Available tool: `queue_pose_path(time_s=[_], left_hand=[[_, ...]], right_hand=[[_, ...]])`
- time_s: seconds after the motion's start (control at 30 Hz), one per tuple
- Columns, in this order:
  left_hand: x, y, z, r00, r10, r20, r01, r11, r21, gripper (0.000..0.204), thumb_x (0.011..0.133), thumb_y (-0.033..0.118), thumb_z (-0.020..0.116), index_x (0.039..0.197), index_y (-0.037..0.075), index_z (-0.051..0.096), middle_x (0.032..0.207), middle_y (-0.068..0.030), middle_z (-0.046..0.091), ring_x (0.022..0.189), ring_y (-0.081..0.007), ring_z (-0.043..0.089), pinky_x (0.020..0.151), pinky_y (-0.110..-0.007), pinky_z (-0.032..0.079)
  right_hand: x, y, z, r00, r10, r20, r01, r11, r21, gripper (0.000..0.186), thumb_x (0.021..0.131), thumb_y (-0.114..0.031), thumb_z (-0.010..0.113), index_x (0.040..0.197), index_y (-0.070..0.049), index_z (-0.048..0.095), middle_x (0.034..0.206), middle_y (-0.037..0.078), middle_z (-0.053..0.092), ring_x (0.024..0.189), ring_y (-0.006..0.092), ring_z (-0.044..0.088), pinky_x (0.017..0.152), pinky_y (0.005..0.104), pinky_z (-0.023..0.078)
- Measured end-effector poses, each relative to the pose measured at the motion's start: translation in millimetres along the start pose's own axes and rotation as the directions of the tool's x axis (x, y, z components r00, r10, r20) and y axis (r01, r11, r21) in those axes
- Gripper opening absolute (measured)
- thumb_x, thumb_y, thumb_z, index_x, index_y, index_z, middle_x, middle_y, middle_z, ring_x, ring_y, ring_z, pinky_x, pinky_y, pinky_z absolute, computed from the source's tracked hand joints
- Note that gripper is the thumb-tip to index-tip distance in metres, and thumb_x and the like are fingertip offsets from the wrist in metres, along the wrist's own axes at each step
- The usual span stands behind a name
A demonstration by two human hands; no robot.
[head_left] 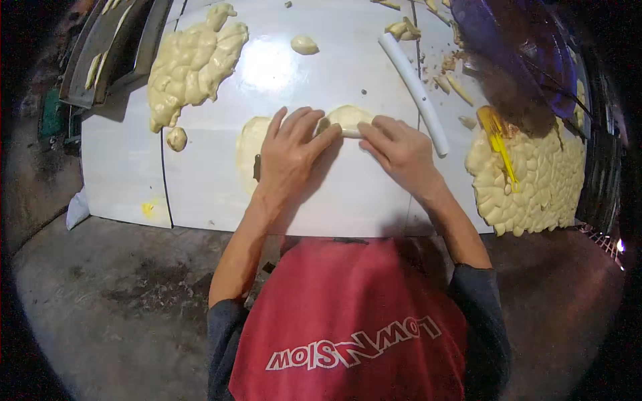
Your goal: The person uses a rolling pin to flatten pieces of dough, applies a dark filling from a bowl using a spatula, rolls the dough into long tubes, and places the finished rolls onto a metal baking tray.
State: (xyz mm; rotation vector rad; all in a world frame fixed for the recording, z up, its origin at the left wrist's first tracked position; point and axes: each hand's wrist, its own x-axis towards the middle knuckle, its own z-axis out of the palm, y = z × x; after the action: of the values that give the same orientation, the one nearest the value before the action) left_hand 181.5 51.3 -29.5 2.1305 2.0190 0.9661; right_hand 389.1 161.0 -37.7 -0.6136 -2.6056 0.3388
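A flat piece of pale yellow dough lies between my hands on the white table, its near edge folded over into a thick lip. My left hand grips its left end with thumb and forefinger, the other fingers reaching forward. At the right end, my right hand has its fingers curled and pinched on the folded edge. Partly under my left hand lies another flattened dough piece, with a short dark brown strip on it. Whatever lies inside the folded dough is hidden.
A white rolling pin lies beyond my right hand. Many dough pieces cluster at right, with a yellow-handled brush on them. More dough sits at far left, near metal trays. A purple container stands far right.
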Motion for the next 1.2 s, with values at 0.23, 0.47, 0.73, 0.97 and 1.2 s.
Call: queue_pose_path(time_s=[0.23, 0.47, 0.73, 0.97, 1.2], left_hand=[[10.0, 4.6, 2.5, 0.998, 0.000, -0.056, -0.002, 0.999, -0.040, 0.025, 0.083, 0.012, 0.077, 0.108, 0.013, 0.071, 0.114, -0.0092, 0.065, 0.109, -0.0305, 0.064, 0.100, -0.051, 0.048], [27.0, 4.9, 3.3, 0.997, -0.061, -0.050, 0.061, 0.998, 0.005, 0.025, 0.082, 0.012, 0.078, 0.107, 0.013, 0.072, 0.109, -0.0105, 0.067, 0.094, -0.0298, 0.066, 0.081, -0.043, 0.052], [36.9, -5.8, 8.9, 0.995, -0.096, 0.025, 0.094, 0.992, 0.088, 0.025, 0.086, 0.010, 0.074, 0.110, 0.010, 0.072, 0.112, -0.0142, 0.069, 0.103, -0.0319, 0.066, 0.088, -0.046, 0.052], [47.6, 1.2, 7.2, 0.999, -0.040, 0.033, 0.040, 0.999, 0.002, 0.021, 0.084, 0.011, 0.075, 0.104, 0.007, 0.074, 0.101, -0.0142, 0.070, 0.095, -0.0340, 0.067, 0.083, -0.045, 0.053], [41.0, 14.1, -7.2, 0.968, -0.009, 0.250, 0.032, 0.995, -0.090, 0.024, 0.084, 0.010, 0.067, 0.106, 0.009, 0.074, 0.096, -0.0103, 0.072, 0.090, -0.0310, 0.067, 0.079, -0.044, 0.053]], right_hand=[[5.9, 4.6, 2.4, 0.997, 0.029, -0.066, -0.028, 0.999, 0.018, 0.032, 0.086, -0.023, 0.077, 0.116, -0.014, 0.069, 0.104, 0.005, 0.066, 0.079, 0.0199, 0.069, 0.063, 0.0326, 0.057], [20.3, 12.8, 5.2, 0.992, 0.125, -0.030, -0.126, 0.991, -0.036, 0.034, 0.089, -0.024, 0.075, 0.121, -0.013, 0.067, 0.106, 0.005, 0.065, 0.081, 0.0203, 0.068, 0.065, 0.0339, 0.057], [34.1, 12.4, 11.1, 0.984, 0.169, -0.050, -0.170, 0.985, -0.009, 0.033, 0.092, -0.021, 0.070, 0.123, -0.010, 0.065, 0.101, 0.006, 0.062, 0.082, 0.0223, 0.068, 0.066, 0.0382, 0.057], [31.7, 16.7, 3.2, 0.991, 0.132, -0.006, -0.132, 0.990, 0.048, 0.029, 0.090, -0.024, 0.072, 0.114, -0.009, 0.065, 0.098, 0.010, 0.062, 0.080, 0.0277, 0.068, 0.066, 0.0409, 0.056], [11.8, 10.8, -47.8, 0.974, 0.155, 0.164, -0.190, 0.955, 0.226, 0.024, 0.093, -0.023, 0.069, 0.110, -0.006, 0.066, 0.093, 0.011, 0.062, 0.085, 0.0327, 0.068, 0.070, 0.0435, 0.056]])
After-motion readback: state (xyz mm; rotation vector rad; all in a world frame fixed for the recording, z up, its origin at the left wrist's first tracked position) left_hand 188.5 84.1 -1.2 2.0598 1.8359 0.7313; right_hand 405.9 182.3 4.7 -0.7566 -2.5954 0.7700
